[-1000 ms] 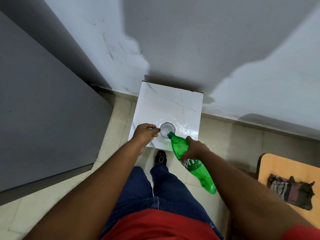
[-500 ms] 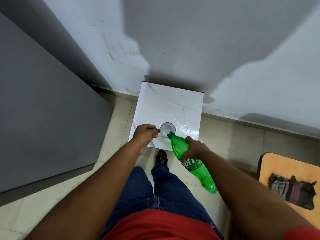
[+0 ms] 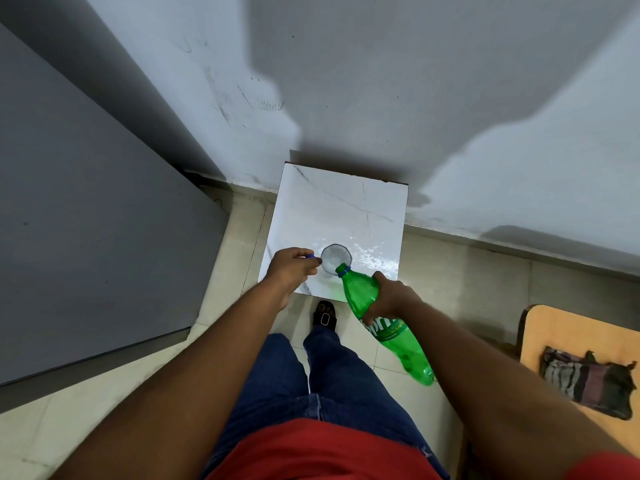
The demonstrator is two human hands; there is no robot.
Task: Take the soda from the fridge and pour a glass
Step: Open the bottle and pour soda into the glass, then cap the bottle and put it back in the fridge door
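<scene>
A: Bottle (image 3: 381,323) position?
B: Tilting neck-down, its mouth sitting at the near rim of the glass (image 3: 335,258). Right hand (image 3: 391,295) is gripping it around the upper body.
A: Glass?
B: Standing on the white table (image 3: 346,209), near the front edge. Left hand (image 3: 290,270) is resting just beside it, fingers curling around a small blue cap (image 3: 310,256).
</scene>
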